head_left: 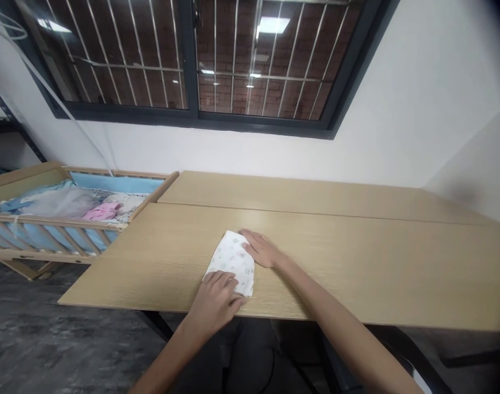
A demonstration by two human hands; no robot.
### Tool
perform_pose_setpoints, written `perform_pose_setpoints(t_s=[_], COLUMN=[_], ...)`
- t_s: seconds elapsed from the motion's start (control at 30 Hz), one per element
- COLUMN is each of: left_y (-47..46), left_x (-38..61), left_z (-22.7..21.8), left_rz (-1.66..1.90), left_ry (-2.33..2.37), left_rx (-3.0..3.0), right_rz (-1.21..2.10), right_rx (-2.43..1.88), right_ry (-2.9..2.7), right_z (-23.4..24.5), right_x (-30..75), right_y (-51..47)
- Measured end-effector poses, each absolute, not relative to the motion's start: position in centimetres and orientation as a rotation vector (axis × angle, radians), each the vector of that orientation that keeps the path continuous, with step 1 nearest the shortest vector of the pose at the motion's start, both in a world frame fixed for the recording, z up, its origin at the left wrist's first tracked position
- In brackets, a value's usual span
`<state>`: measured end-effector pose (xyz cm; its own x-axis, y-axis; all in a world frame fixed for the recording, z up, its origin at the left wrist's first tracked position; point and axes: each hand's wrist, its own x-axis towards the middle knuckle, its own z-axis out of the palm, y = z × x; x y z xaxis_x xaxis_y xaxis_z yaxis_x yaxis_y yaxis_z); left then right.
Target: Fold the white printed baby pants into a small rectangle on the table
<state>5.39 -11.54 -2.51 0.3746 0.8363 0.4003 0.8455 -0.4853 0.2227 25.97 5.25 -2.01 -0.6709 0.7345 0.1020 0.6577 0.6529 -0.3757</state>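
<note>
A small white cloth piece (233, 254) with a faint printed pattern lies flat on the wooden table (340, 257), near its front edge. It narrows toward the far end, and its exact kind is hard to make out. My left hand (219, 298) rests on the near left part of the cloth, fingers laid over it and thumb at its near edge. At the cloth's upper right edge, my right hand (261, 249) lies with its fingers stretched out, touching the edge and the tabletop.
A wooden crib (81, 227) with blue lining stands left of the table, holding bedding and a pink cloth (103, 211). Behind, a second tabletop (274, 191) meets the white wall under a barred window (192, 115). Grey floor (36, 328) shows at lower left.
</note>
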Motion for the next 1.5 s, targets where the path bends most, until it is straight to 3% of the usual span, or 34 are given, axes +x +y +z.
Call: perform_pose_setpoints(t_s=[0.43,0.63,0.8,0.97,1.13,1.3,1.5], left_y=[-11.2,-13.4,-15.8,-15.6,-10.7,-4.3,-1.8], left_x=[0.5,0.1,-1.3,-1.6,-1.0,0.0,0.7], left_z=[-5.1,-5.1,-5.1,-3.4,0.4,2.3,-1.1], left_rz=[-0.906,-0.869,-0.917,-1.178,-1.433,-1.187,-0.965], left_ry=[-1.560,-1.466,-1.390,-1.547,-1.835,-2.070,-2.145], left_rx=[-2.511,-2.574,-2.779,-2.906,-2.626,-2.443,-2.408], right_rz=[0.050,0.292,0.280,0.533,0.671,0.604,0.568], right_rx=[-1.104,-0.849,-0.880,-0.987,-1.025,-1.054,-1.161], right_ry=[-2.501,-2.718,-2.851,-2.762,-2.532,-2.247,-2.138], right_z=[-1.2,2.4,2.0,3.9,7.0,4.4,-1.7], right_x=[25.2,24.8,26.3,26.8,25.7,24.0,23.4], right_y=[3.0,-5.2,-10.9,-11.7,-8.3,-1.8,2.6])
